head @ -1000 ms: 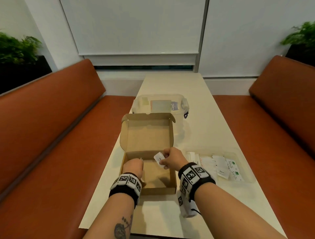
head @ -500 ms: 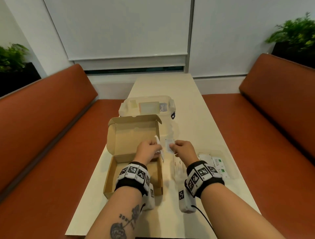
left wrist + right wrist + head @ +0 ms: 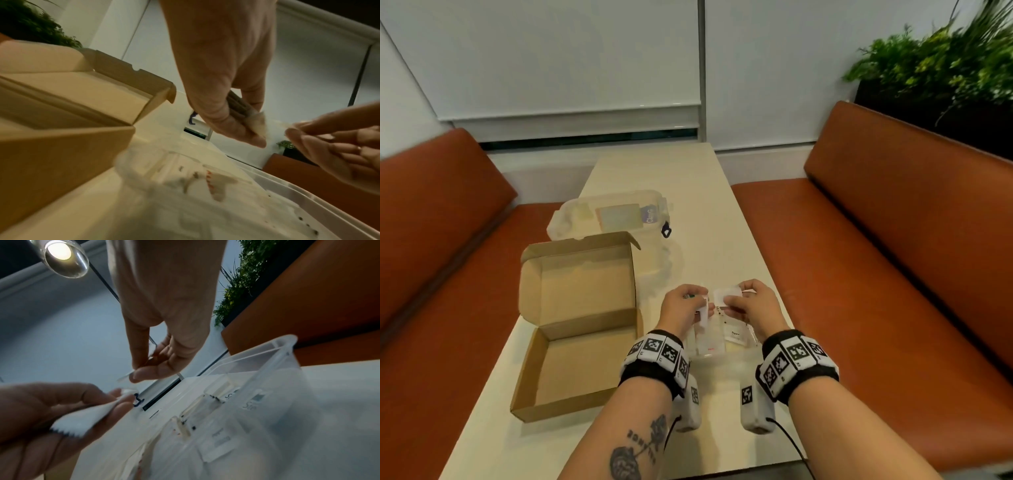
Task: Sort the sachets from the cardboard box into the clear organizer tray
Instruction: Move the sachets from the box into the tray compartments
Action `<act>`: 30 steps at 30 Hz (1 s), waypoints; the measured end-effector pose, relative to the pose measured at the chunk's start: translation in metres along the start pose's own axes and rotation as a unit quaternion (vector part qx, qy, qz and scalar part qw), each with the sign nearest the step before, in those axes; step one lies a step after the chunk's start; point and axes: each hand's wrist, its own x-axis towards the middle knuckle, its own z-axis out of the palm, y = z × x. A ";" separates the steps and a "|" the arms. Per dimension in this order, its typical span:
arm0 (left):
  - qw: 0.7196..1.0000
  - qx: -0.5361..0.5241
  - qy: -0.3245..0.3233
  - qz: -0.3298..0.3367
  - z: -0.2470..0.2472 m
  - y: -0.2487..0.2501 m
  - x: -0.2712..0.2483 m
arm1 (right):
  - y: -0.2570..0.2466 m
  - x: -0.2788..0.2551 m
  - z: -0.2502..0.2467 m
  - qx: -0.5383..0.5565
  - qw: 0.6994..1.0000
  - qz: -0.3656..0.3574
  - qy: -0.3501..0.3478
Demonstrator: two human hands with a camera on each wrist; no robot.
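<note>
The open cardboard box (image 3: 578, 325) sits left of centre on the table, and its inside shows only bare cardboard. Right of it lies the clear organizer tray (image 3: 750, 349), with white sachets (image 3: 736, 337) in its compartments. Both hands hover just above the tray. My left hand (image 3: 700, 303) pinches a few sachets (image 3: 244, 113) between thumb and fingers. My right hand (image 3: 729, 301) pinches one white sachet (image 3: 727, 294) at its edge, close to the left hand. The right wrist view shows the left hand's white sachet (image 3: 82, 420) and the tray wall (image 3: 267, 363).
A lidded clear plastic container (image 3: 613, 216) stands behind the box. The narrow cream table (image 3: 688, 192) runs away from me between two orange benches (image 3: 893, 240). A plant (image 3: 935, 68) stands behind the right bench.
Both hands left the cardboard box and moved right, over the organizer tray, each carrying sachets. They came close together. The head view swung right.
</note>
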 end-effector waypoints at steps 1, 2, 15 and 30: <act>1.000 0.010 -0.008 0.000 0.004 -0.001 0.000 | 0.001 0.000 -0.002 0.004 1.000 0.003 -0.004; 1.000 0.012 -0.019 -0.001 0.007 -0.001 -0.001 | 0.002 0.000 -0.003 0.003 1.000 0.004 -0.005; 0.998 0.059 -0.006 0.002 0.014 -0.017 0.003 | 0.007 0.014 -0.018 -0.177 0.983 -0.046 -0.035; 0.991 0.095 0.081 0.038 0.005 -0.034 0.015 | 0.039 0.017 -0.020 -0.601 0.789 -0.117 0.040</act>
